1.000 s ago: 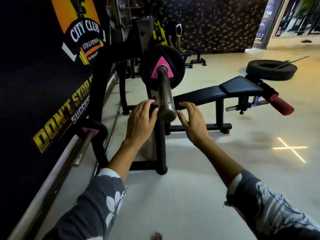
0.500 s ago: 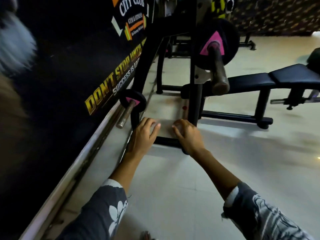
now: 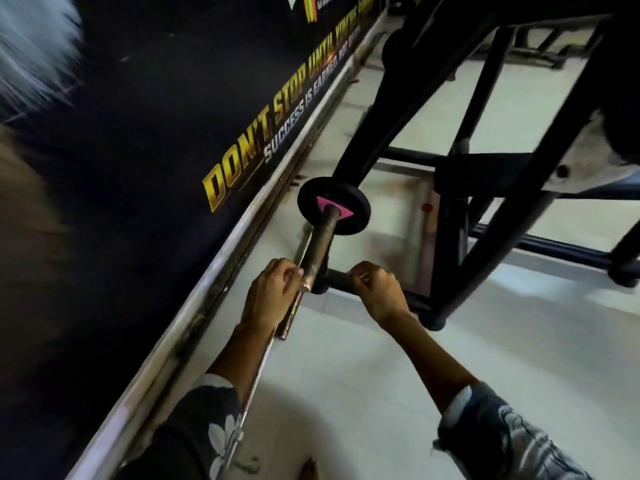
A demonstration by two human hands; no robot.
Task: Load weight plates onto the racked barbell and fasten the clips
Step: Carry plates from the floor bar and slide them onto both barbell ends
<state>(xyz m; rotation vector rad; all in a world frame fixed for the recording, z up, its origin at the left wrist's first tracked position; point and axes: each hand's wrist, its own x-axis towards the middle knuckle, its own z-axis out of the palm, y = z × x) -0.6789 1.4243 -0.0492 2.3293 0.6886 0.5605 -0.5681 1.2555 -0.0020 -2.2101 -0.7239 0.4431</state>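
Note:
A small black weight plate (image 3: 334, 206) with a pink triangle label sits on a low, rusty storage peg (image 3: 320, 245) that sticks out from the black rack frame (image 3: 450, 244). My left hand (image 3: 273, 294) is at the peg's near tip, with curled fingers touching its left side. My right hand (image 3: 377, 292) hovers just right of the tip, over the rack's floor bar, fingers curled in with nothing visible in them. Both hands are short of the plate. The racked barbell is out of view.
A black wall banner (image 3: 242, 150) with gold lettering runs along the left, with a metal rail (image 3: 194, 317) at its foot. Black rack legs and bench supports (image 3: 554, 244) cross the pale tiled floor (image 3: 519, 323) on the right.
My view has dropped and moved in from the racked barbell to the low storage peg. Both hands came down and left to the peg's tip, and their fingers have curled in.

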